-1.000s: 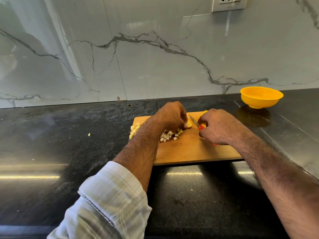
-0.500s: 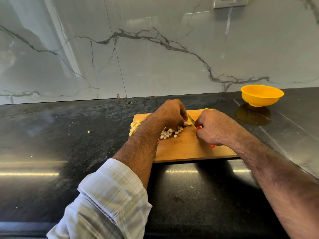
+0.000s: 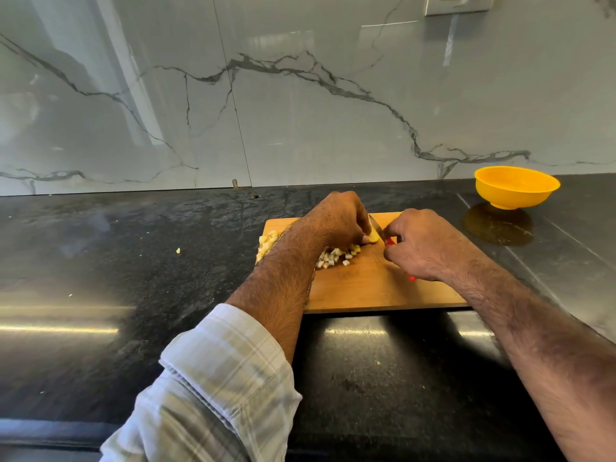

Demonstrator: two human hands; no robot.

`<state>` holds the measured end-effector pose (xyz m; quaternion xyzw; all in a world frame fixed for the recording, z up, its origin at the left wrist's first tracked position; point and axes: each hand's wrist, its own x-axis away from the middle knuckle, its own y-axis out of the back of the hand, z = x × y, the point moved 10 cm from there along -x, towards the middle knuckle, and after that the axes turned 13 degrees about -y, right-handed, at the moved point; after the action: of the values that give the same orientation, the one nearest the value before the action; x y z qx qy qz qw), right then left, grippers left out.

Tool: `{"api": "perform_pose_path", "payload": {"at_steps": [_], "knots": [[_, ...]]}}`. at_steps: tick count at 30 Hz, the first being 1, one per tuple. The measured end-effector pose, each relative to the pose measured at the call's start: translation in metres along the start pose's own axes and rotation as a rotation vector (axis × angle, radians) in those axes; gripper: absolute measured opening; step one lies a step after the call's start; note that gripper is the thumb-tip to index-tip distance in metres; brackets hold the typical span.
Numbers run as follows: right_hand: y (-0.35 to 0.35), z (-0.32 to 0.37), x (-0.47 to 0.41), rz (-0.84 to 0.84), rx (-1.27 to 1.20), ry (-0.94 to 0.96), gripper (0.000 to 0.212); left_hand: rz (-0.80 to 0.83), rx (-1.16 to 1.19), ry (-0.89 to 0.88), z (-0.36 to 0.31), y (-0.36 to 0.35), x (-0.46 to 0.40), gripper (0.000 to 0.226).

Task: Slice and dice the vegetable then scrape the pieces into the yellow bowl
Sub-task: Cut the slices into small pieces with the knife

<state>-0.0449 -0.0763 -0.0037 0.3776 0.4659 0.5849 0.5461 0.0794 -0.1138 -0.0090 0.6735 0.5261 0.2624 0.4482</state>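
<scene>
A wooden cutting board (image 3: 373, 288) lies on the black counter. My left hand (image 3: 336, 218) presses a pale yellow vegetable piece (image 3: 374, 235) down at the board's far middle. My right hand (image 3: 423, 245) grips a red-handled knife (image 3: 388, 241); its blade (image 3: 376, 224) stands against the piece, right beside my left fingertips. Small diced pieces (image 3: 336, 256) lie heaped just in front of my left hand, and more diced pieces (image 3: 266, 243) sit at the board's left edge, partly hidden by my forearm. The yellow bowl (image 3: 516, 186) stands empty at the far right.
A marble backsplash rises behind the black counter (image 3: 133, 261), with a wall socket (image 3: 458, 3) at the top right. One stray vegetable bit (image 3: 178, 250) lies on the counter left of the board.
The knife blade has come down closer to my left fingertips on the vegetable piece. Both hands stay at the same place on the board.
</scene>
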Motion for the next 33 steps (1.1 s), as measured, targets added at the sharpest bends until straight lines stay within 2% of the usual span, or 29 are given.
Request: {"api": "perform_pose_path", "payload": {"at_steps": [11, 16, 21, 25, 30, 33], "knots": [[-0.005, 0.008, 0.008, 0.04, 0.036, -0.024, 0.031, -0.007, 0.0, -0.024, -0.001, 0.0, -0.003, 0.013], [-0.008, 0.013, 0.006, 0.032, 0.05, -0.038, 0.006, 0.003, -0.005, -0.035, -0.002, -0.001, -0.004, 0.014], [-0.011, 0.015, 0.002, 0.043, 0.035, -0.042, 0.007, 0.009, -0.011, -0.036, -0.001, -0.002, -0.004, 0.012], [-0.013, 0.006, 0.003, 0.057, -0.04, -0.047, 0.025, -0.016, 0.001, -0.053, 0.001, 0.001, -0.001, 0.01], [0.009, 0.003, 0.006, -0.07, -0.109, -0.007, 0.017, -0.034, -0.027, -0.064, 0.003, 0.005, 0.002, 0.013], [0.009, 0.007, 0.008, -0.046, -0.103, 0.017, 0.019, -0.035, -0.043, -0.072, 0.003, 0.006, 0.002, 0.013]]}}
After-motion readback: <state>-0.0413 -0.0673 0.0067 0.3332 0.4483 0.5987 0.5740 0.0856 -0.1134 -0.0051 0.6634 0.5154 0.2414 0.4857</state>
